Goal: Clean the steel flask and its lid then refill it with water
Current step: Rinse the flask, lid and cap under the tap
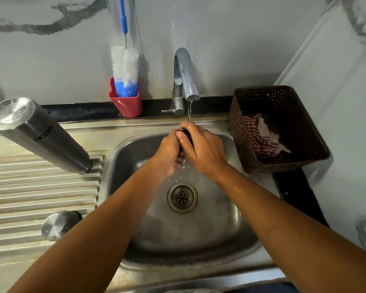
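Starting on the left, the steel flask [40,134] is parked upside down on the ribbed draining surface [40,193], mouth down and base up, leaning toward the camera a bit because of the wide lens. You can read the brand print on its side, flipped over. Closer to me on the same ribs sits a round steel cap [57,224], well apart from the flask.

Back against the wall there's a red holder [128,104] with a blue and white bottle brush [125,68] standing in it, handle up.

Then the tap [186,77], which is running: a thin stream of water [189,111] drops straight onto the hands. Both are over the sink basin [199,235], above the drain [182,197]. The left hand [169,153] is curled around a small dark piece [186,135] from below, thumb pressed on its side. The right hand [205,151] is wrapped over it from the top, fingers closed on it too. Most of that piece is hidden, so I honestly can't tell what it is. Water drips off underneath the hands.

Over on the right, a brown perforated basket [237,115] sits just beside the basin, with a red and white checked cloth [262,138] crumpled inside.
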`<state>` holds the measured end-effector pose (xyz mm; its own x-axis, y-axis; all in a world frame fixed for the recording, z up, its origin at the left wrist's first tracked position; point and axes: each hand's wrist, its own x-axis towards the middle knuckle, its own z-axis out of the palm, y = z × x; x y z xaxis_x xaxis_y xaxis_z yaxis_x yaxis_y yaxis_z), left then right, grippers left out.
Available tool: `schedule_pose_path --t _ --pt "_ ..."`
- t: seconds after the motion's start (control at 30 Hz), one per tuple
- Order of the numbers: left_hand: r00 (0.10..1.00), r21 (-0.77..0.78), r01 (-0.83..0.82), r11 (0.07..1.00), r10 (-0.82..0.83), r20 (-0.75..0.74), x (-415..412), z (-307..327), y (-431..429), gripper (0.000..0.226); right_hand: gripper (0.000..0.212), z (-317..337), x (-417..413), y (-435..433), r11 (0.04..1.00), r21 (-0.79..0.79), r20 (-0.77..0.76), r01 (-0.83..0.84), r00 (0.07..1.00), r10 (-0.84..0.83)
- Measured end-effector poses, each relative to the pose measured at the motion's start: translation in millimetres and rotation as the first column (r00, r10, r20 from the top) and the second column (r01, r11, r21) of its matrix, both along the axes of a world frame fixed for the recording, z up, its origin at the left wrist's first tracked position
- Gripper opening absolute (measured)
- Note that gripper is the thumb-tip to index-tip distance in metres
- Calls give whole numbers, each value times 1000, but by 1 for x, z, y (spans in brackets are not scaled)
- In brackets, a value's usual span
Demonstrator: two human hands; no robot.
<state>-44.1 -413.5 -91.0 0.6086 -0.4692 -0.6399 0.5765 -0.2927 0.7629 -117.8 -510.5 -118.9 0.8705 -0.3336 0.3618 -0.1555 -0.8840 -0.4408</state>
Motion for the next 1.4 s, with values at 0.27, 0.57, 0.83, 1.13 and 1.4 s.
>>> schedule_pose_path --t 0.27,0.57,0.83,1.13,1.4 --pt "460 201 -37 979 -162 873 -8 -30 11 47 48 34 21 -2 419 831 -425 365 903 56" --pt "943 -32 75 997 -60 326 3 -37 11 25 37 4 15 -3 857 500 -276 124 961 23" --pt "962 -317 -205 926 131 -241 1 -42 9 32 47 -15 1 -11 669 741 -96 58 995 20" --pt "971 -377 -184 908 106 -216 -15 -41 3 36 23 -7 11 2 800 556 -53 225 970 -236" --pt "949 -418 -232 879 110 -295 -1 -37 14 36 32 -2 -4 -4 357 934 -19 18 1000 1"
